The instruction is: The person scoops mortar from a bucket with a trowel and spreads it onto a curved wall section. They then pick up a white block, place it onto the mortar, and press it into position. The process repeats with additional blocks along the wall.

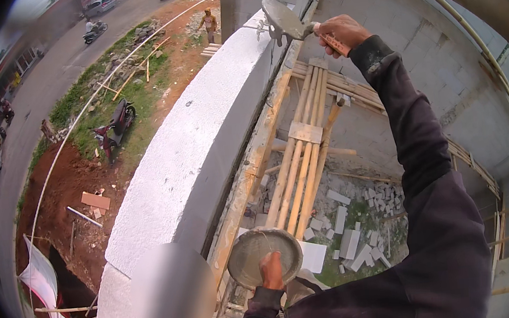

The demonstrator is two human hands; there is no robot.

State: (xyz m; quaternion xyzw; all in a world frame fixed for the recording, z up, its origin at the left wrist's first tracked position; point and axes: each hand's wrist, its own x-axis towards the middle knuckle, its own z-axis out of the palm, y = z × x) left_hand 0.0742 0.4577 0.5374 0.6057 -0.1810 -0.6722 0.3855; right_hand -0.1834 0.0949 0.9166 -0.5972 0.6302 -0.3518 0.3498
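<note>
The right hand [344,32] is closed around the handle of the trowel [283,22], whose blade points toward 9 o'clock at the far end of the white wall [172,152]; whether it touches is unclear. The wall's long axis runs from 7 to 1 o'clock, left of both hands. The left hand [272,270] is curled on the bowl [241,264] at its 6 o'clock edge, fingers partly hidden. From there the trowel lies at 12 o'clock, with the right hand nearer it.
</note>
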